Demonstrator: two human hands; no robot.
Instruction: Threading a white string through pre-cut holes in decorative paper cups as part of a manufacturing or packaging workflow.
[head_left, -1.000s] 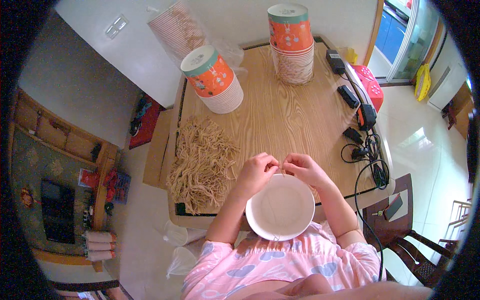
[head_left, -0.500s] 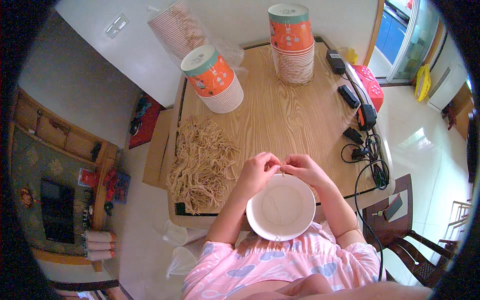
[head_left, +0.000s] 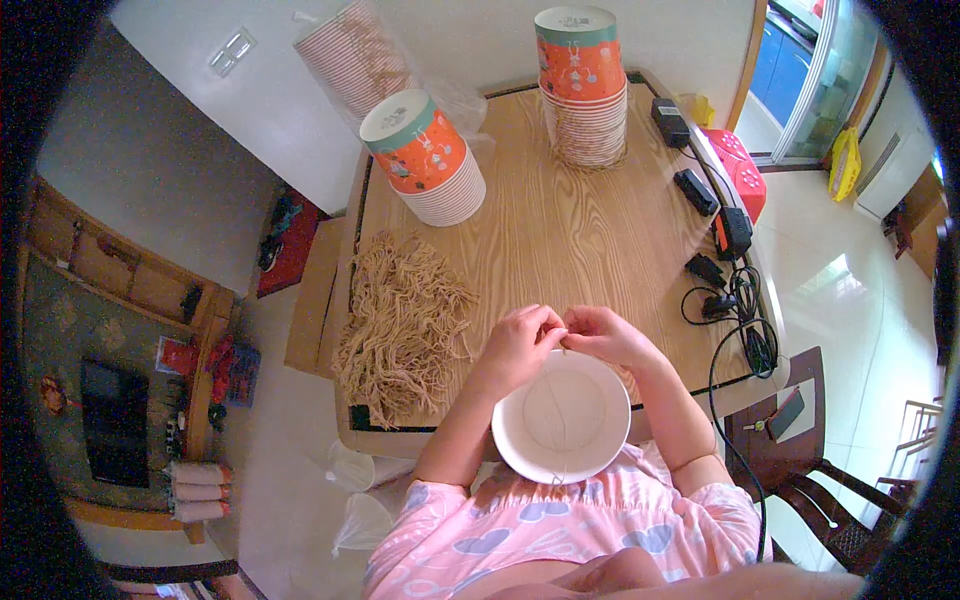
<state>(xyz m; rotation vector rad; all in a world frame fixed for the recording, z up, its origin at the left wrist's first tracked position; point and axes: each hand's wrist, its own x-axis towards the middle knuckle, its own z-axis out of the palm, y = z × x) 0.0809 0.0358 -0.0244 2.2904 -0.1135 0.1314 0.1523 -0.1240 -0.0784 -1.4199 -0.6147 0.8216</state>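
A white round paper tub (head_left: 562, 415) rests between my forearms at the table's near edge, its open mouth facing up. Over its far rim, my left hand (head_left: 522, 340) and my right hand (head_left: 603, 337) meet with fingertips pinched together. A small bit of tan string (head_left: 565, 350) shows just under the fingertips; most of it is hidden by the fingers. Thin string also runs across the tub's inside to a small knot or loop at the near rim (head_left: 560, 480). Left of my hands lies a heap of loose tan strings (head_left: 405, 330).
Two upside-down stacks of orange and green paper tubs stand at the back, one left (head_left: 425, 160) and one right (head_left: 580, 85). Behind the left one leans a bagged stack (head_left: 350, 55). Black adapters (head_left: 732, 233) and coiled cable (head_left: 748, 320) line the table's right edge.
The fingertips have shifted slightly, still pinched at the far rim. The string across the tub's inside lies a little differently. Everything else stays in place.
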